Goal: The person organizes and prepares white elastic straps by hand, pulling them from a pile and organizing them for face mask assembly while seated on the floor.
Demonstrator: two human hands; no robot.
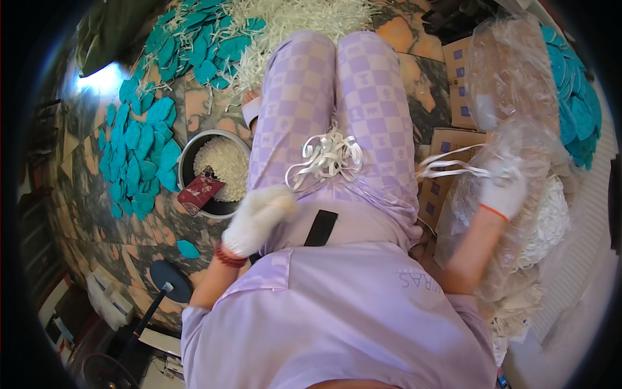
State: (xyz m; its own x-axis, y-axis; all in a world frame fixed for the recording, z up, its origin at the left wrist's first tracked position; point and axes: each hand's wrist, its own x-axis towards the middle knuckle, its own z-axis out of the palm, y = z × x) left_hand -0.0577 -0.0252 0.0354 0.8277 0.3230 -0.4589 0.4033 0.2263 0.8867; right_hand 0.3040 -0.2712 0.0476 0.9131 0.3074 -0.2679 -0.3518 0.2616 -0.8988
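Note:
My right hand [504, 192], in a white glove, is closed on several thin white straps [453, 170]. Their free ends trail left toward my right thigh, in front of a clear plastic bag [512, 84]. My left hand [262, 217], also gloved in white, hovers over my left hip; motion smears its fingers, so I cannot make out what they do. A tangle of white straps [330, 155] lies in my lap between the thighs. Nearer my waist rests a small black rectangular piece [322, 227].
Left of my legs stands a round pot [182, 170] of small white bits with a dark red patterned piece [202, 193]. Flat teal pieces [139, 152] and a white strip heap [298, 19] cover floor ahead. Cardboard boxes [461, 84] and more teal pieces [573, 97] are at right.

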